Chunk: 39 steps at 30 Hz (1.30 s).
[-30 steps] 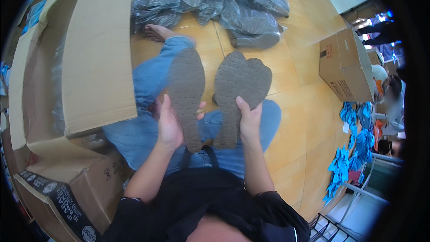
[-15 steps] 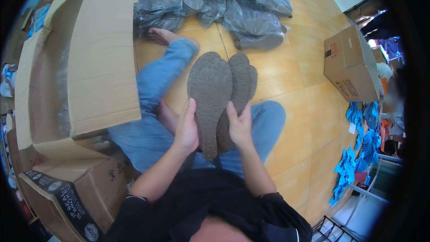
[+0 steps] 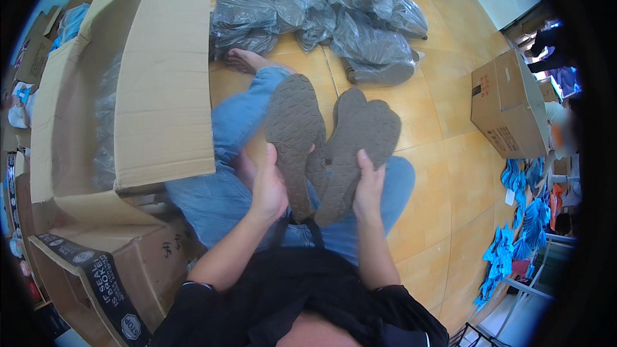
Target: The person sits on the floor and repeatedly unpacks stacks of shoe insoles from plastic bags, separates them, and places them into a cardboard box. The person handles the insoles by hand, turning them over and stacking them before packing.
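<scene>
Brown shoe soles with a bumpy, patterned face are split between my two hands, over my crossed legs. My left hand [image 3: 270,186] is closed round the left soles [image 3: 292,119], thumb on the patterned side. More of that stack shows behind the front one. My right hand [image 3: 369,189] grips the right soles [image 3: 363,132], which fan out with their toe ends to the upper right. Their narrow heel ends come close together near my lap. How many each hand holds I cannot tell.
Clear plastic bags of brown soles [image 3: 308,13] lie on the tiled floor ahead. An open cardboard box [image 3: 164,83] stands at my left, with another carton [image 3: 138,257] below it. A closed carton [image 3: 504,103] and blue strap-like pieces [image 3: 498,254] are to the right.
The soles were together in one overlapping bundle. Now they are parted into two groups, the right one moved to the right with its patterned face showing more.
</scene>
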Available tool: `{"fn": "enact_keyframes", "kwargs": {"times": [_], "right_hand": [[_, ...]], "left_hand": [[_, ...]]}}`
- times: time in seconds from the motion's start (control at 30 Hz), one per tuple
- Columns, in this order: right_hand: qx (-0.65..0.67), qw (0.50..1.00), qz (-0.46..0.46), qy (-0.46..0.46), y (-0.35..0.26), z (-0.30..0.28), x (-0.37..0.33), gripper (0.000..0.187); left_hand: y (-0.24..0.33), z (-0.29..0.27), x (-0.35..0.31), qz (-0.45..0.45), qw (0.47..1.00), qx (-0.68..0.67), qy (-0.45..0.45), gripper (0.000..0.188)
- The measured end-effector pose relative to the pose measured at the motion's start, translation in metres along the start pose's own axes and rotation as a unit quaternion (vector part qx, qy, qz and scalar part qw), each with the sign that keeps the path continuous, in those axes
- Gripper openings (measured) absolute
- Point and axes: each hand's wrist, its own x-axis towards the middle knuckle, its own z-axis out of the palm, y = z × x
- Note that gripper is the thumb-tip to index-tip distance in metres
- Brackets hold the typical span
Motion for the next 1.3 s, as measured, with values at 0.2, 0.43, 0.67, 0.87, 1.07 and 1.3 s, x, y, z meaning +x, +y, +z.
{"fn": "enact_keyframes", "kwargs": {"times": [0.2,0.43,0.67,0.87,1.07,1.3], "right_hand": [[-0.125,0.990,-0.050,-0.037,-0.001,-0.003,-0.007,0.053],[0.016,0.999,-0.024,-0.028,0.008,-0.005,-0.006,0.051],[-0.024,0.999,0.025,-0.028,0.002,-0.018,0.007,0.053],[-0.033,0.995,0.004,-0.099,0.014,-0.007,-0.005,0.057],[-0.038,0.994,0.015,-0.103,0.015,-0.005,-0.002,0.058],[-0.009,0.995,0.035,-0.089,0.020,-0.007,-0.001,0.054]], "left_hand": [[-0.013,-0.005,-0.002,0.031,0.979,0.202,-0.017,0.036],[-0.016,-0.010,-0.001,0.121,0.940,0.313,-0.060,0.053],[0.006,-0.006,0.003,0.169,0.948,0.256,-0.084,0.091],[-0.005,-0.005,-0.006,0.010,0.976,0.204,-0.079,0.087],[-0.007,-0.020,-0.013,-0.035,0.976,0.214,-0.019,0.071],[-0.004,-0.022,-0.018,-0.089,0.985,0.145,0.002,0.077]]}}
